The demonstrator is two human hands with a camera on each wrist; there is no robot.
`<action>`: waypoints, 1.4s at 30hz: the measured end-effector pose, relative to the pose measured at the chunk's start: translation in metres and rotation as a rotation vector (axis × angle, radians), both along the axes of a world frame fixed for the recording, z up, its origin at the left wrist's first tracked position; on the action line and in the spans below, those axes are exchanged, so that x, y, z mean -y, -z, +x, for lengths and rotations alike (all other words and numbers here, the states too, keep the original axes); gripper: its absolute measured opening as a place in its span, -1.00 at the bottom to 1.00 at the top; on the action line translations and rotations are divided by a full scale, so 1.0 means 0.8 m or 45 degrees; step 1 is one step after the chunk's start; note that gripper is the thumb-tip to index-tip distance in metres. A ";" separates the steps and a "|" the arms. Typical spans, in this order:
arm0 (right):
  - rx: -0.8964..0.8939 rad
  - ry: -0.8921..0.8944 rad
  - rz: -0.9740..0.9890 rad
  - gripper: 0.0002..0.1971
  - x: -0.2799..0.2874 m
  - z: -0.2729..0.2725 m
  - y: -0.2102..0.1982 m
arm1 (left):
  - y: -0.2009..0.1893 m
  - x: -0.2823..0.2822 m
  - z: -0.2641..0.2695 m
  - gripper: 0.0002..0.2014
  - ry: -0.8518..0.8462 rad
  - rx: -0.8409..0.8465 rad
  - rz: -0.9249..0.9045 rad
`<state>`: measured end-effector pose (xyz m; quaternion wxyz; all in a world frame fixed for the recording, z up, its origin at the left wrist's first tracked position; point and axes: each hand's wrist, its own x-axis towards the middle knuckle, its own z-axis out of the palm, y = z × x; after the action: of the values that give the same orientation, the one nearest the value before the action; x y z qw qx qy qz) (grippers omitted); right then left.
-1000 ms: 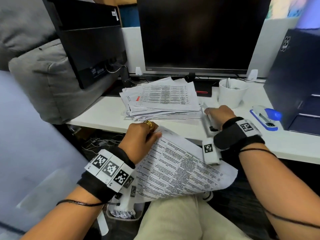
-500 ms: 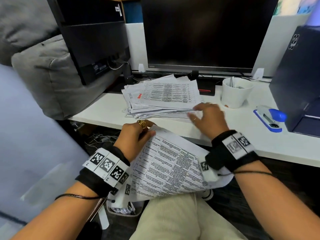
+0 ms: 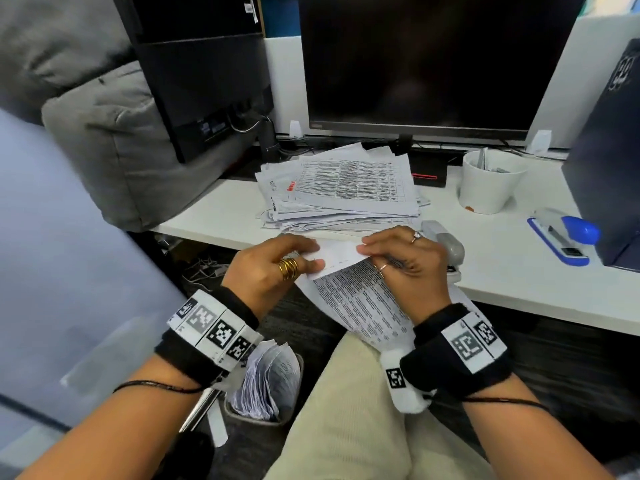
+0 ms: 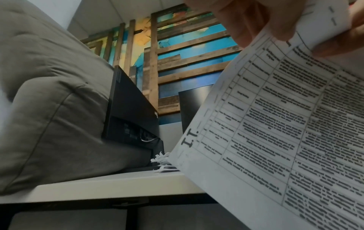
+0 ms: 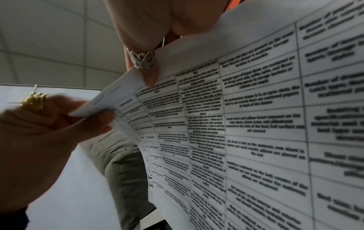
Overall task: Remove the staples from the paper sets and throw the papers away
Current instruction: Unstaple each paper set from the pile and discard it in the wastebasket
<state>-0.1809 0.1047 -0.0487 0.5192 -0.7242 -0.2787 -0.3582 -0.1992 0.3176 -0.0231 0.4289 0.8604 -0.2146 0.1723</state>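
The left hand (image 3: pixel 273 268) and right hand (image 3: pixel 403 261) each pinch the top edge of a printed paper set (image 3: pixel 360 303), held over the lap just before the desk (image 3: pixel 519 271) edge. A grey staple remover (image 3: pixel 446 245) lies just beyond the right knuckles, a paper stack (image 3: pixel 343 188) behind (cup (image 3: pixel 491 185) and blue stapler (image 3: pixel 564 237) further right). A bin (image 3: pixel 266 386) of papers sits below the left wrist.
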 end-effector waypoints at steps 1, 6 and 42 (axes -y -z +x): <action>-0.005 -0.009 0.017 -0.75 -0.003 0.000 -0.003 | -0.005 0.000 -0.001 -0.86 -0.010 0.195 0.073; -0.182 -0.106 0.072 -0.85 -0.055 0.013 -0.046 | -0.009 -0.058 0.021 -0.18 -0.272 0.504 0.232; -0.541 -0.381 -0.931 -0.15 -0.270 0.239 0.409 | 0.360 -0.162 0.152 -0.67 -0.754 -1.404 0.911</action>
<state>0.0102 0.3205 -0.3758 0.3209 -0.8693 -0.3759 -0.0003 -0.0772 0.4468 -0.3109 0.1021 0.9320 0.2322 -0.2588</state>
